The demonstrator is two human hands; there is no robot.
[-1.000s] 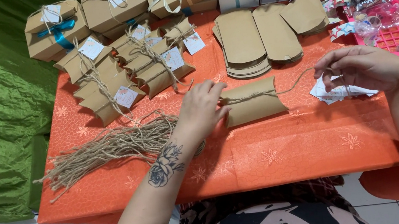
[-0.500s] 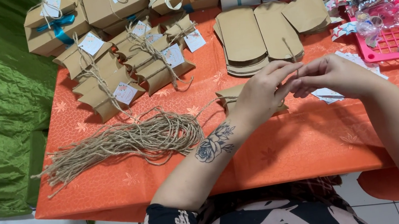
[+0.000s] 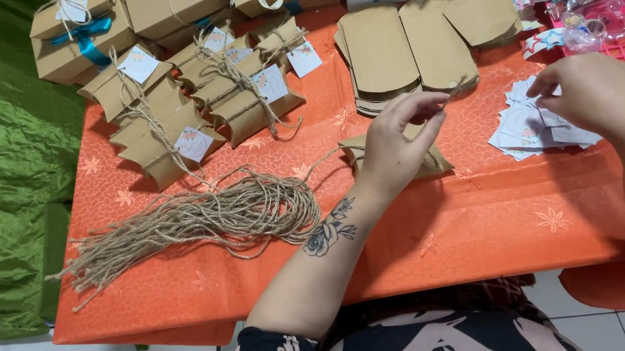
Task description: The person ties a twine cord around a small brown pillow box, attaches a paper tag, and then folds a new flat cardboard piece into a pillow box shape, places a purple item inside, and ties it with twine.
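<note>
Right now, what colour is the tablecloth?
Orange tablecloth with a faint flower pattern, seen in the head view.

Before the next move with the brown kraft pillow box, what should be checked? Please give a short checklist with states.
1. Left hand pinches the thin jute twine end: ok.
2. Brown kraft pillow box lies flat on the orange tablecloth: ok.
3. Right hand rests on the pile of small white paper tags: ok.
4. One tag already picked up: cannot tell.
5. Bundle of spare jute strings lies near the left hand: ok.
</note>
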